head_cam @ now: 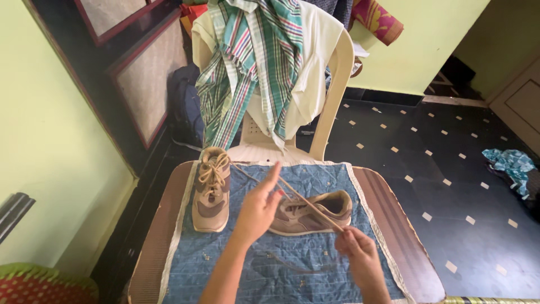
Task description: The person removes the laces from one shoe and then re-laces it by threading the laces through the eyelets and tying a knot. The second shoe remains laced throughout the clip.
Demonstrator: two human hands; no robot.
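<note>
My right hand (360,250) and left hand (260,205) each pinch one tan shoelace (306,201) taut; the tan suede shoe on its side (309,214) is unlaced, the upright shoe (212,191) already laced.

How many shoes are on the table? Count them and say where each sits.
2. One laced shoe stands at the far left of the blue quilted cloth. The other shoe lies mid-cloth, behind the left hand and right hand pulling its lace.
</note>
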